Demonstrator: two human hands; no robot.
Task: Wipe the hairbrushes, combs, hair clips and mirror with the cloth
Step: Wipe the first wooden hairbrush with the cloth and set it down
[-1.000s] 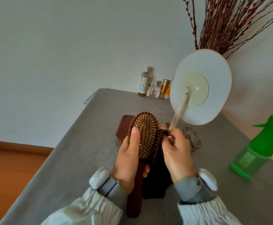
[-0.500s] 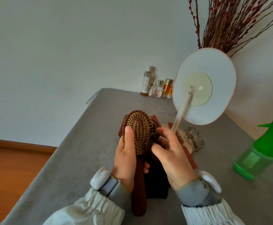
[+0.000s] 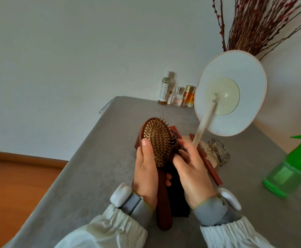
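Above the middle of the grey desk (image 3: 85,167), the left hand (image 3: 146,174) grips a reddish-brown wooden hairbrush (image 3: 159,145) by its neck, oval head tilted up, tan pad studded with blunt wooden pins. The right hand (image 3: 190,169) pinches a dark cloth (image 3: 175,199) against the brush's right rim. The round mirror (image 3: 242,79) stands near the right edge.

Reddish-brown wooden hairbrush (image 3: 159,149), tan bristle pad. Cloth (image 3: 177,196) dark, near black. Mirror (image 3: 235,72) back white, cream stand. Spray bottle (image 3: 292,169) green. Tabletop (image 3: 92,167) grey, faintly mottled.
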